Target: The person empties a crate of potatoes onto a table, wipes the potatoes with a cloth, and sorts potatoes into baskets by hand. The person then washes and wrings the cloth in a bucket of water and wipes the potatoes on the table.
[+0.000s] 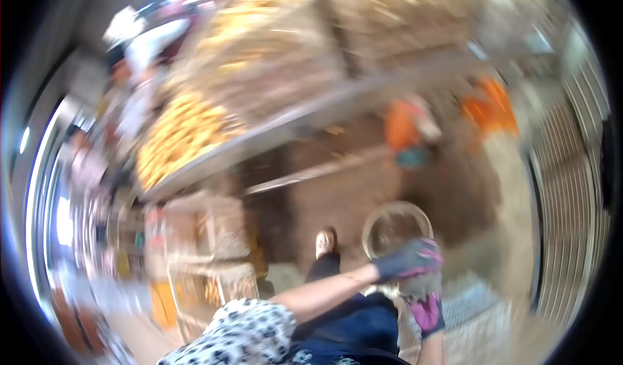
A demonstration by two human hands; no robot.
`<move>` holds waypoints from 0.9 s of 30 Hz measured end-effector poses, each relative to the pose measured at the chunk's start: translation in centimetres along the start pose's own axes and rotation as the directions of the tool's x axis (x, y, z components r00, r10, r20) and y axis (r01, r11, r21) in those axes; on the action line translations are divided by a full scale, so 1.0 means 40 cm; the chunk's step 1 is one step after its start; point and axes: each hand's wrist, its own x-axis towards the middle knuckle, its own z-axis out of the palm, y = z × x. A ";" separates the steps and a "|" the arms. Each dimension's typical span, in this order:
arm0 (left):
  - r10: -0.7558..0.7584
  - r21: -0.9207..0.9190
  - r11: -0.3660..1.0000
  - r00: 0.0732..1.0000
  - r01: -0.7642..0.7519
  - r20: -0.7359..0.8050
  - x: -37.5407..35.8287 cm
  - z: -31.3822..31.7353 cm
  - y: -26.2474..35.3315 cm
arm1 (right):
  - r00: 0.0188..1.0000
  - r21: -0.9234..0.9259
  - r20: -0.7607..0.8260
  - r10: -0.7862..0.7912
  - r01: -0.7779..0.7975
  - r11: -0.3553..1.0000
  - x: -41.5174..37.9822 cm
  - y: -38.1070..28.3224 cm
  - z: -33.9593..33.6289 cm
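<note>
My left hand (407, 261), in a grey and pink glove, reaches across to the right with its fingers curled. Just below it, my right hand (427, 312), gloved the same way, is bent inward. Between the two hands is a blurred greyish thing (422, 287) with both sets of fingers against it; I cannot tell what it is. A round pale-rimmed bucket (368, 221) stands on the floor beyond my left hand, which overlaps its near rim in this view.
Yellow pieces (185, 138) lie heaped on a long metal-edged table (285, 121) ahead. Crates (211, 258) stand at left, a whitish crate (477, 313) at right. Orange bags (490, 108) lie near the table. People (87, 160) are at far left. My shoe (326, 241) shows on the brown floor.
</note>
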 end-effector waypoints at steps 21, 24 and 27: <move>0.163 -0.207 0.797 0.533 -0.567 -0.830 -1.198 -0.817 0.445 | 0.730 -0.467 0.560 0.391 -0.112 0.877 0.429 0.879 1.105; 0.128 -0.203 0.796 0.487 -0.570 -0.864 -1.277 -0.893 0.469 | 0.758 -0.595 0.508 0.409 -0.034 0.803 0.452 0.992 1.198; 0.093 -0.166 0.840 0.439 -0.517 -0.894 -1.306 -0.952 0.488 | 0.717 -0.659 0.501 0.484 -0.046 0.751 0.497 1.035 1.289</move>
